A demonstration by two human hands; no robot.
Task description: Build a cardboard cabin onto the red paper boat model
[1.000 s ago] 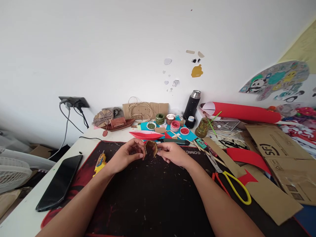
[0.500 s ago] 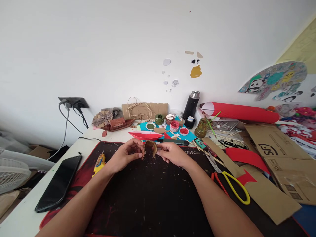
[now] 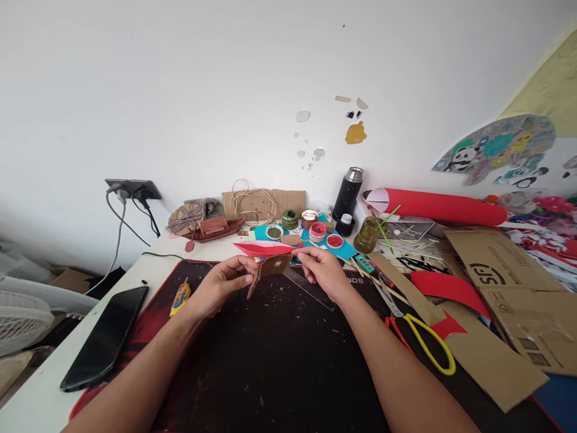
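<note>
A small bent piece of brown cardboard is held up over the dark mat. My left hand pinches its left end between thumb and fingers. My right hand has its fingertips closed on the upper right corner. A small pale mark shows on the cardboard's face. Just behind it lies a red paper boat shape. A thin see-through strip, like a ruler, slants on the mat below my right hand. The yellow hot glue gun or similar tool is partly behind my left wrist.
Scissors and cardboard strips lie at the right. Paint pots, a thermos and a jar with brushes stand at the back. A model boat is back left; a phone lies at the left edge.
The cardboard has gone from a tight arch to a wider, flatter bend with its face turned up. My right hand has risen and moved right, and the see-through strip now shows beneath.
</note>
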